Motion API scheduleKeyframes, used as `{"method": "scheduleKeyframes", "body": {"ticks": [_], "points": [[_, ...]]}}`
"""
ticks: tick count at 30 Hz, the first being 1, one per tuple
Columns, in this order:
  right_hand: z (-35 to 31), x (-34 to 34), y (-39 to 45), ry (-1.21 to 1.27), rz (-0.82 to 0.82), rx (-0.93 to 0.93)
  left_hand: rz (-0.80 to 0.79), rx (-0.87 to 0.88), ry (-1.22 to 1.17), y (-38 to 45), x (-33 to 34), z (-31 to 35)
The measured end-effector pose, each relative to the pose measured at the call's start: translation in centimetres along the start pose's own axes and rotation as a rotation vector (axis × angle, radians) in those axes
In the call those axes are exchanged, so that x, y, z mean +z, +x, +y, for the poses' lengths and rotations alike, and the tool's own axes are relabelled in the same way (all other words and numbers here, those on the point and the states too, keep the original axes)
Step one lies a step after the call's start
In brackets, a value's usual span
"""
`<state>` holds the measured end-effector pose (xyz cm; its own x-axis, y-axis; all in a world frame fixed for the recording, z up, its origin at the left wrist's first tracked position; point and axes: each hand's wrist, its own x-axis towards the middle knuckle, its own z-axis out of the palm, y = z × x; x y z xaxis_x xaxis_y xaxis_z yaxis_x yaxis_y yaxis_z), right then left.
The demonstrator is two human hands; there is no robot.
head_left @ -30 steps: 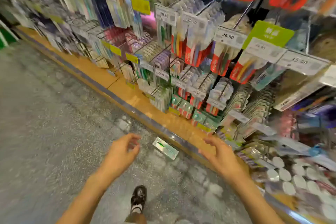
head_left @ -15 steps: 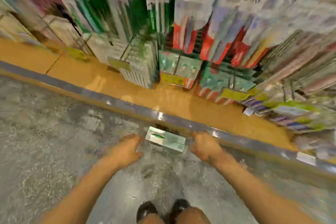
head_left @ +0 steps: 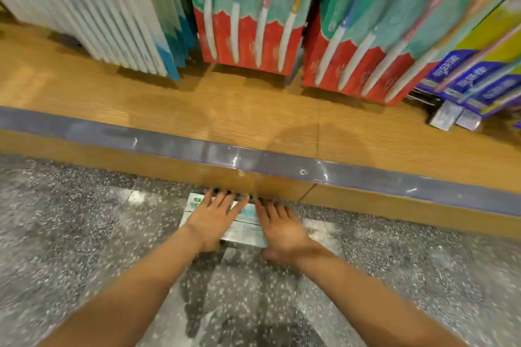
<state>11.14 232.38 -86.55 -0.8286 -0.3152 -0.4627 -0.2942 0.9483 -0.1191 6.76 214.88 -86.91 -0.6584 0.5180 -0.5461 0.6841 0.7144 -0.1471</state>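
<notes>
Box (head_left: 245,229) lies flat on the floor (head_left: 84,220), close against the shelf (head_left: 366,197) base edge. Your left hand (head_left: 214,220) rests on its left half, your right hand (head_left: 282,229) on its right end. Both hands are flat, fingers straight and spread, gripping nothing.

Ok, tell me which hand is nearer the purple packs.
Right. The right hand lies on the floor box, below-left of the purple packs; the left hand lies further left on that box.

Bright overhead light — glare on the floor (head_left: 84,234) (edges blurred, bowed).
</notes>
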Motion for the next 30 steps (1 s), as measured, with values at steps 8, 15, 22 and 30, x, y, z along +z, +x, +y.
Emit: {"method": "scheduleKeyframes", "body": {"ticks": [8,15,22,30], "points": [[-0.9,-3.8,-2.9,-0.034,0.136,-0.009,0.135,-0.022,-0.07,-4.4,-4.9,0.0],[-0.9,-27.5,-18.7,-0.034,0.321,-0.101,0.299,-0.081,-0.083,-20.8,-28.2,-1.9],[0.4,-58.3,-43.3,-0.071,0.54,0.029,0.622,0.072,-0.072,-40.5,-61.1,-0.6],[5.9,-73.5,-72.4,-0.185,0.976,0.35,0.991,0.364,0.041,-52.2,-88.2,12.4]]}}
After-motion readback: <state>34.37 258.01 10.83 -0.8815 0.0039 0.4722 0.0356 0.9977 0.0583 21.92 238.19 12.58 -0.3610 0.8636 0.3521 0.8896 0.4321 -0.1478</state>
